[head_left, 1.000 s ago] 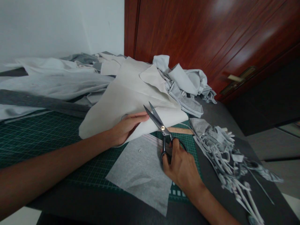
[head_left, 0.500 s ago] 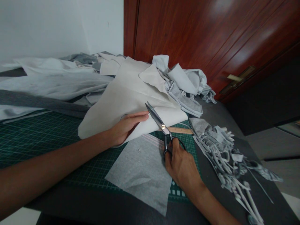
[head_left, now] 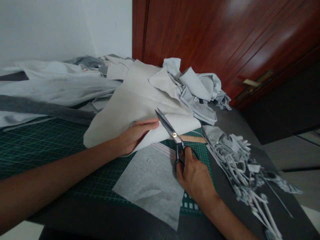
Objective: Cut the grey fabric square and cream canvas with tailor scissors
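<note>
Cream cloth (head_left: pixel 135 110) is lying folded over a green cutting mat (head_left: pixel 45 146), its doubled lip reaching out across the mat, and the person's left hand (head_left: pixel 137 133) is pressing down on it, flat and open with the fingers together, gripping nothing but keeping the fold in place. Right at that fold, the person's right hand (head_left: pixel 193 180) is gripping black-handled tailor's shears (head_left: pixel 174 135), fingers curled through the bows, with the steel blades nearly closed and pointing up across the cloth. No cut is showing in the cream piece from where I'm standing, so most of it looks to be waiting. Plenty seems finished, though: a heap of pale grey strips (head_left: pixel 237 163) is sprawling across the dark tabletop (head_left: pixel 280 213) to the right, and a flat grey fabric piece (head_left: pixel 150 180) is lying on the mat below the hands. A wooden ruler (head_left: pixel 192 139) is poking out from under the fold, while crumpled grey offcuts (head_left: pixel 200 86) are sitting bunched against a red-brown wooden door (head_left: pixel 212 33).
</note>
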A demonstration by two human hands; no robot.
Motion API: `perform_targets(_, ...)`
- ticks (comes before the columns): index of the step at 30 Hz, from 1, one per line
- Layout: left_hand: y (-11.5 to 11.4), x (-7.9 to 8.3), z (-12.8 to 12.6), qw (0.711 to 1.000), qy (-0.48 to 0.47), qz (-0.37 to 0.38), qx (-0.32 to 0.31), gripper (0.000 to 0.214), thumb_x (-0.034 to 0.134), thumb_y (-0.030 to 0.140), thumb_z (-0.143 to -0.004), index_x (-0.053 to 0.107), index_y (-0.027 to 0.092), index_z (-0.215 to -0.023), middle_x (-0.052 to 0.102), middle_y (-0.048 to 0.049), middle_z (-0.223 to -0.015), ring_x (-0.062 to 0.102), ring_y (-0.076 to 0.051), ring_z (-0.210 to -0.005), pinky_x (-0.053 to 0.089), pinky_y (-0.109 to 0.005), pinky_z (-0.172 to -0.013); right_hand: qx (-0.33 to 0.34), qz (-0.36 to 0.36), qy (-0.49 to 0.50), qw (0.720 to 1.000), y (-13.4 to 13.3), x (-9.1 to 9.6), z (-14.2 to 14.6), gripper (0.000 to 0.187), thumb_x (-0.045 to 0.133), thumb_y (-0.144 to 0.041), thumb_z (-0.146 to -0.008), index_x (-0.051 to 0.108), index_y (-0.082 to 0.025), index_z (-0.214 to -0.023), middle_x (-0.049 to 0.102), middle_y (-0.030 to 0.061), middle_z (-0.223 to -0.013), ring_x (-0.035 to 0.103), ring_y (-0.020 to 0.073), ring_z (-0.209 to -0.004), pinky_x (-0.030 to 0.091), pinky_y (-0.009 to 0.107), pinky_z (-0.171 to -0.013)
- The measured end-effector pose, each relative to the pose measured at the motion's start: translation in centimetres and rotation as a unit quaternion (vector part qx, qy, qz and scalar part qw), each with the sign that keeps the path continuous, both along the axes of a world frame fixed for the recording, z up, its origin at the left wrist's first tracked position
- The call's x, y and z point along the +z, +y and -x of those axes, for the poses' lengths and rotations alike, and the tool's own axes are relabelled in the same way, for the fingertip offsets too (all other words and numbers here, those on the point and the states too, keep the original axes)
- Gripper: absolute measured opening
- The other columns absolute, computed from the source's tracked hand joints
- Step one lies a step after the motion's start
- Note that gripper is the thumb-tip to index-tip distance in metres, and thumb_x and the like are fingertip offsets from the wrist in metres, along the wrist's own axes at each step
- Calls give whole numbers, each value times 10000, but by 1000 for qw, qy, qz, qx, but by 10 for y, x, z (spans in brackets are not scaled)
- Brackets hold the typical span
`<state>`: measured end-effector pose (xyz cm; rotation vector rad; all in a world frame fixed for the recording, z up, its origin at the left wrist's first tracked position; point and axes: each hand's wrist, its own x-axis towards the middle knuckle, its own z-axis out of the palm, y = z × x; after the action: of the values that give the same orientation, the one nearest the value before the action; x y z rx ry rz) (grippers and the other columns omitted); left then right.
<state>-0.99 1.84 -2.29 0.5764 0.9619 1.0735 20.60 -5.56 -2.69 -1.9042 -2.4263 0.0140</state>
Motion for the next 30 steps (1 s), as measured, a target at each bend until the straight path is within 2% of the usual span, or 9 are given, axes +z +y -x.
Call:
perform_targets(4, -2, 2, 0, 999, -13, -19, -30, 149, 747, 171, -826, 778, 152, -970, 762, -60, -790, 672, -153, -640, 539, -221, -552, 7, -13, -12, 1000, -2, 2, 1, 159, 529, -269, -931, 402, -207, -1005, 691, 79, -880, 724, 254, -750, 452, 312, -630)
perform_targets(10, -1, 1, 0, 1000, -3, -8, 0, 189, 757, 136, -808, 788, 167, -991, 766, -55, -786, 669, -154, -644, 546, -230, -576, -5, 9, -2, 1000, 0, 0, 0, 139, 496, -132, -922, 408, -210, -996, 696, 58, -870, 715, 223, -741, 440, 294, -630)
perform_targets(16, -1, 0, 0, 999, -19, -25, -30, 139, 758, 166, -814, 787, 156, -949, 761, -58, -787, 668, -151, -642, 533, -225, -557, 16, -5, -7, 1000, -1, 4, 1, 160, 532, -245, -933, 409, -196, -1024, 696, 81, -888, 725, 263, -769, 459, 316, -648)
perform_targets(22, -1, 1, 0, 1000, 0, -4, 1, 207, 763, 141, -801, 783, 168, -1005, 767, -51, -799, 664, -151, -644, 543, -231, -571, 2, 8, 2, 1000, 0, 1, -1, 146, 496, -129, -920, 403, -206, -1002, 705, 73, -903, 718, 229, -758, 442, 296, -646)
perform_targets(28, -2, 2, 0, 999, -18, -20, -27, 80, 742, 152, -825, 776, 152, -897, 753, -52, -760, 665, -149, -631, 537, -223, -561, 14, -5, -3, 1000, -1, 2, 0, 159, 537, -240, -934, 403, -207, -1013, 707, 84, -914, 729, 252, -770, 449, 306, -644)
perform_targets(30, -2, 3, 0, 1000, -12, -16, -21, 104, 745, 146, -823, 780, 156, -921, 759, -48, -781, 666, -143, -636, 539, -219, -569, 7, 1, -4, 1000, 0, 1, 0, 146, 531, -204, -935, 401, -210, -1001, 709, 82, -914, 729, 243, -766, 443, 297, -635)
